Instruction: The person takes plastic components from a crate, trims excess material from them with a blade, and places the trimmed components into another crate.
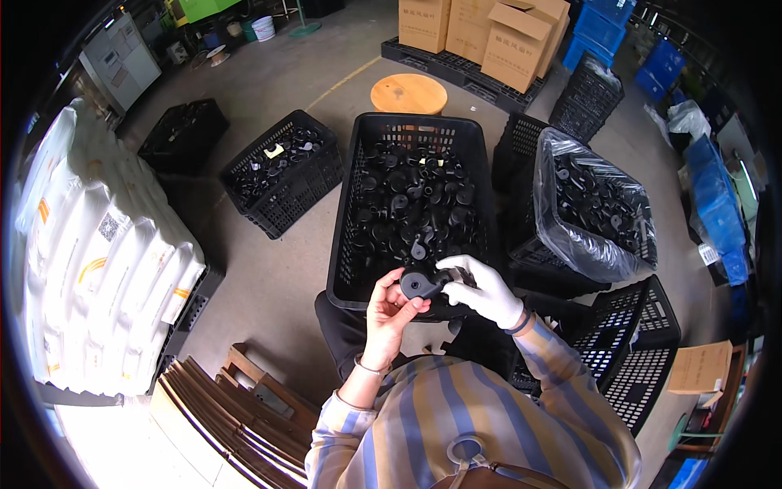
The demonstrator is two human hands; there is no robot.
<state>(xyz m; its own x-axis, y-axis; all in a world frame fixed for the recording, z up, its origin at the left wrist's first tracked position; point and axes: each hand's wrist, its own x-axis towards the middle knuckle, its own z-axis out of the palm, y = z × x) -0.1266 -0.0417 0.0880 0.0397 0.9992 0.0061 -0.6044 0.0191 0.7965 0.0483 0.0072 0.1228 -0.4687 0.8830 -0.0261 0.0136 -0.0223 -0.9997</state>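
My bare left hand (pixel 389 314) grips a black plastic part (pixel 416 284) with a round, disc-like body and a short neck. My right hand (pixel 485 293), in a white glove, is closed at the neck end of that part. A small dark piece shows between the gloved fingers, too unclear to name. Both hands are over the near edge of a large black crate (pixel 355 187), which holds many similar black parts (pixel 419 200) in a loose heap.
On the left stand a smaller crate of parts (pixel 281 208) and stacked white sacks (pixel 106 253). To the right is a plastic-lined crate (pixel 570 244); tilted crates (pixel 643 367) lie nearer. Beyond the large crate are a round wooden stool (pixel 409 93) and cartons (pixel 513 49) on a pallet.
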